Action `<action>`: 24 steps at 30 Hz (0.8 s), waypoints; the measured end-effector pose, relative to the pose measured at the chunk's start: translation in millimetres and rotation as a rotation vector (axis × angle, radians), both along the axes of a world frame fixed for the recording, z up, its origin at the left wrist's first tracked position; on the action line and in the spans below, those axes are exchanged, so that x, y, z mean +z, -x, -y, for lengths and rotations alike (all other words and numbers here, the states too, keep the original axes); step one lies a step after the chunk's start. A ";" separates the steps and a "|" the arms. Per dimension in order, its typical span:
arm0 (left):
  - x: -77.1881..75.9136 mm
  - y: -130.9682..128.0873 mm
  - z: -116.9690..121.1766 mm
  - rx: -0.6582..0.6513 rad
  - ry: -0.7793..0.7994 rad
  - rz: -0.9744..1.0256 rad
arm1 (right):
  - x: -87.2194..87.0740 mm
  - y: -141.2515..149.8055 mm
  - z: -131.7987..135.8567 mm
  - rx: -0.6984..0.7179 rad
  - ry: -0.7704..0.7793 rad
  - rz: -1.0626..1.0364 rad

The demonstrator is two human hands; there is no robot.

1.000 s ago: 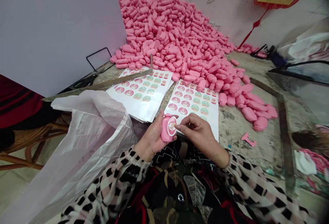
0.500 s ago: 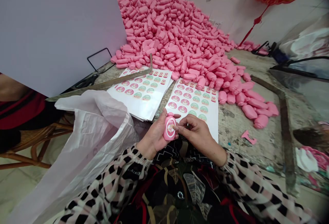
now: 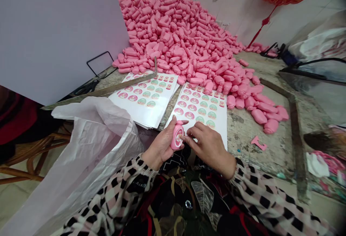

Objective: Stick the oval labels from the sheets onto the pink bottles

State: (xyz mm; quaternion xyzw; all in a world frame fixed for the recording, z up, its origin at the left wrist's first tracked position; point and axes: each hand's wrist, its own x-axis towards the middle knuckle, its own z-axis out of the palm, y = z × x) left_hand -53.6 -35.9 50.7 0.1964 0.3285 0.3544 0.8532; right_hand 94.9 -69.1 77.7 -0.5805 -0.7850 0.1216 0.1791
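My left hand is closed around a small pink plastic bottle, held upright above my lap. On the bottle's front is an oval label with a white border. My right hand is beside it, thumb tip at the label's edge and fingers bent but apart from the thumb; I see nothing held in it. Just beyond my hands lies a sheet of round pink and green stickers, with small red ones along its far side. A second stack of sticker sheets lies to its left.
A large heap of pink bottles covers the back of the worn table. A metal strip crosses the left stack. A white plastic sack hangs at left. Scissors and a pink plastic scrap lie on the table.
The bottle has turned in my left hand, so its label now faces more to the right. My right thumb has stayed close to the label. The view has shifted slightly.
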 end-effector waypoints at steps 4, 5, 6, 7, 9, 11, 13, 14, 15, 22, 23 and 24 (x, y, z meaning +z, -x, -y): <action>-1.2 -1.3 0.0 -0.033 0.006 0.026 | -4.2 -2.7 -1.6 -0.071 0.056 -0.134; -1.7 -2.8 0.0 -0.036 0.002 0.018 | -6.8 -2.2 -3.1 -0.111 0.099 -0.250; -2.3 -4.8 0.0 -0.034 -0.005 -0.002 | -9.5 -1.1 -4.7 -0.154 0.161 -0.394; -2.8 -7.2 0.1 -0.027 -0.016 -0.031 | -12.2 0.5 -6.3 -0.193 0.239 -0.559; -3.4 -12.0 1.1 -0.013 -0.047 -0.091 | -16.6 4.2 -9.0 -0.231 0.420 -0.899; -2.8 -15.2 3.6 -0.016 -0.093 -0.131 | -19.2 6.7 -10.6 -0.228 0.576 -1.163; -1.2 -15.8 7.6 -0.045 -0.171 -0.149 | -20.4 6.3 -11.4 -0.233 0.641 -1.303; -0.1 -15.1 9.9 -0.067 -0.218 -0.153 | -20.7 5.0 -11.6 -0.245 0.655 -1.341; 0.9 -14.0 12.3 -0.093 -0.262 -0.154 | -21.1 3.3 -11.6 -0.259 0.660 -1.367; 3.4 -15.8 21.7 -0.219 -0.340 -0.240 | -25.8 -6.1 -0.9 -0.296 0.652 -1.400; 3.0 -18.9 22.6 -0.243 -0.353 -0.257 | -25.9 -6.5 2.4 -0.291 0.660 -1.392; 2.4 -22.3 23.8 -0.276 -0.370 -0.273 | -26.0 -7.2 5.8 -0.293 0.662 -1.383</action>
